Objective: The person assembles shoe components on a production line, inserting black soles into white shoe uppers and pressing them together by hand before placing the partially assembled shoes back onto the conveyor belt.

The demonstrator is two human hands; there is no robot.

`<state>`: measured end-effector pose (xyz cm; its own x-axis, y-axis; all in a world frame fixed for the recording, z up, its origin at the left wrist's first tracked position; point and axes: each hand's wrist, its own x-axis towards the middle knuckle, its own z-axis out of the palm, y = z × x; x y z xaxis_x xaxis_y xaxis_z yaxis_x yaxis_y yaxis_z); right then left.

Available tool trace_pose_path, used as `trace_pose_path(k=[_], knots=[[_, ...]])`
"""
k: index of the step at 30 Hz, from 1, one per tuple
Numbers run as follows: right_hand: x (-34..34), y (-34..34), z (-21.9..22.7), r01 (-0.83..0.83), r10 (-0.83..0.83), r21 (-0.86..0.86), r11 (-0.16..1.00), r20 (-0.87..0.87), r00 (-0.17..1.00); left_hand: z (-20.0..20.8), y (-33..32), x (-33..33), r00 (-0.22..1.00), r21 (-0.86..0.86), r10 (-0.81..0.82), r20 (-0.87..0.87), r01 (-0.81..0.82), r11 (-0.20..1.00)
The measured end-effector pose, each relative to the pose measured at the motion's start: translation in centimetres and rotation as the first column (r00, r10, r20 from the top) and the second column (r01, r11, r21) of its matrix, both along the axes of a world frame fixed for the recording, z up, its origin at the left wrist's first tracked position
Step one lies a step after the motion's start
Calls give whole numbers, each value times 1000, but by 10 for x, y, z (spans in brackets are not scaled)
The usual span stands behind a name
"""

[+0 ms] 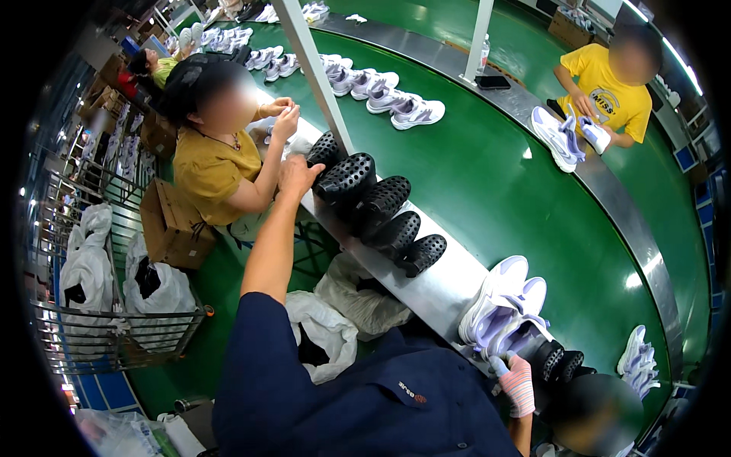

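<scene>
My left hand (297,177), bare, reaches out to the end of a row of black perforated shoe forms (387,196) standing on the metal ledge. Its fingers are closed at the nearest form's edge, partly hidden behind it. On my right hand (516,387) is a striped knit glove with grey fingertips. That hand is closed on the near end of a white and lavender sneaker (520,335). A second white sneaker (499,289) lies against it on the ledge. More black forms (560,362) stand just right of the gloved hand.
Beyond the ledge runs a green conveyor belt (487,183) carrying a line of sneakers (384,95). A metal post (316,72) rises by my left hand. Seated left is a person in mustard (217,167); another in yellow (609,84) handles sneakers opposite. White sacks (324,327) sit below.
</scene>
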<state>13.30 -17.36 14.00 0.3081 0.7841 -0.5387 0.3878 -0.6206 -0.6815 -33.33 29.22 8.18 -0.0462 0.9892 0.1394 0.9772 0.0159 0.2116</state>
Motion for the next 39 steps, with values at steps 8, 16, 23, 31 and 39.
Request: trace_pose_path(k=[8, 16, 23, 31, 39], knots=[[-1, -3, -14, 24, -25, 34, 999, 15, 1000, 20, -22, 5, 998, 186, 56, 35, -61, 981], [-13, 47, 22, 150, -129, 116, 982, -166, 978, 141, -204, 73, 913, 595, -221, 342, -28, 803], [-73, 124, 25, 499, -47, 236, 834, -870, 491, 96, -278, 226, 574, 537, -728, 375, 506, 675], [-20, 91, 40, 344, -199, -149, 927, -974, 113, 81, -248, 278, -49, 62, -40, 998, 643, 764], [-16, 61, 45, -91, 41, 278, 956, 183, 982, 29, -236, 312, 148, -183, 112, 983, 679, 711]])
